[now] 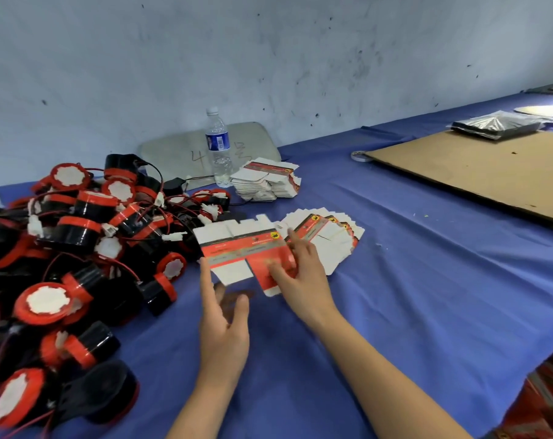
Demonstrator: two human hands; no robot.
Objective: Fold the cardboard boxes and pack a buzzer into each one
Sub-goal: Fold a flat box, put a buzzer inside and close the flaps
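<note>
R hand (300,267) is pinching 1 flat box blank (240,248) at its right end, thumb lying on the red panel. L hand (224,315) is reaching w/ fingers spread, gripping nothing, index tip at blank's left edge. Fanned blanks (335,242) are lying just behind R hand on blue cloth (395,280). Buzzer heap (78,248) is sitting at left. Blank stack (268,182) & water bottle (219,147) are standing farther back.

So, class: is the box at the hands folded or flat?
Flat: the box shows panels and flaps spread as one sheet, partly under the right hand.
</note>
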